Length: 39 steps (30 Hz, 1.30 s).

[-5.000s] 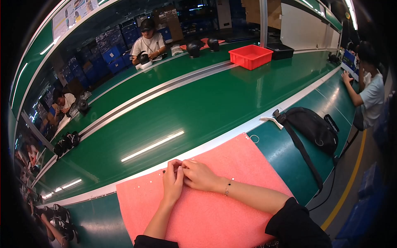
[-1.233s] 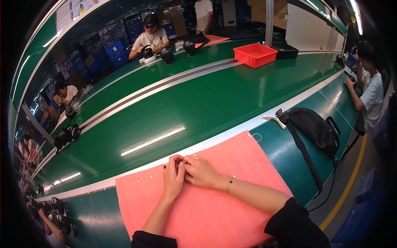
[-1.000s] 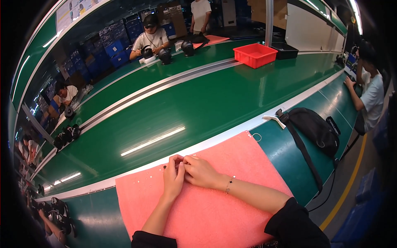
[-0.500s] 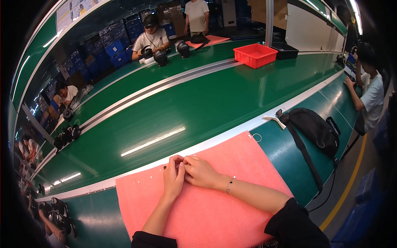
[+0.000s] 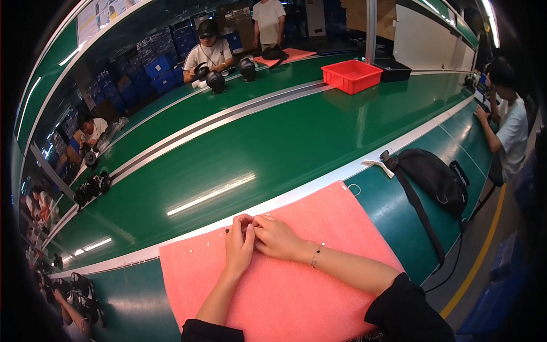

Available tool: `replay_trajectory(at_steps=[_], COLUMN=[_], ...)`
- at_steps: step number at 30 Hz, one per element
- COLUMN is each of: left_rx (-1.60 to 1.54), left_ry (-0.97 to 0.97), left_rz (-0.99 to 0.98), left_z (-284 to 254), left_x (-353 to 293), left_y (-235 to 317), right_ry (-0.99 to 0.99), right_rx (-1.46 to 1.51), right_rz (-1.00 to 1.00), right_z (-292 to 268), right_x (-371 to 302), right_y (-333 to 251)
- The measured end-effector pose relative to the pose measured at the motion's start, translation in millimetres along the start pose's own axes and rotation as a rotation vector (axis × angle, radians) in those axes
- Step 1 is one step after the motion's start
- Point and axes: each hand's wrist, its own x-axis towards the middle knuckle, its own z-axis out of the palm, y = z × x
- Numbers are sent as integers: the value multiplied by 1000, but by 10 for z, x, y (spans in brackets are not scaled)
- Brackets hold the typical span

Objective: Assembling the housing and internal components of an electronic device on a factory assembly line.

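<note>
Both hands meet near the far edge of a pink foam sheet (image 5: 296,290). My left hand (image 5: 239,246) is closed, its fingers curled and its thumb pointing away from me. From the right, my right hand (image 5: 278,238) presses its bent fingertips against the left ones, also closed. Whatever lies between the fingers is hidden or too small to make out. Just left of the left fingers is a tiny dark piece (image 5: 227,231). Several tiny shiny bits (image 5: 208,244) are scattered on the foam to the left, and a few more lie beyond the right fingers.
Beyond the foam runs a green conveyor belt (image 5: 268,148). A red bin (image 5: 352,77) and a black bin (image 5: 393,70) stand at its far side. To the right lies a black bag (image 5: 436,179) with a strap. Co-workers sit across and at both sides.
On the far belt, the black rounded devices have shifted slightly left. My hands hold the same pose and place. The co-worker at the right has moved their head a little.
</note>
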Motion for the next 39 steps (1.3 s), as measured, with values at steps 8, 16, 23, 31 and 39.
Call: replay_trajectory(at_steps=[8, 16, 23, 31, 39], left_rx=[18, -25, -55, -65, -73], left_ry=[37, 63, 65, 49, 45], left_rz=[84, 60, 49, 48, 52], left_z=[27, 34, 26, 25, 27], left_x=[16, -40, -29, -15, -7], left_y=[-163, -144, -93, -59, -95], right_ry=[-37, -79, -80, -57, -51], right_rx=[-45, -54, -76, -53, -57], right_rz=[54, 71, 59, 39, 35], right_z=[-12, -46, -65, -87, -83], right_x=[10, 34, 55, 61, 69], right_y=[-30, -131, -133, -117, -122])
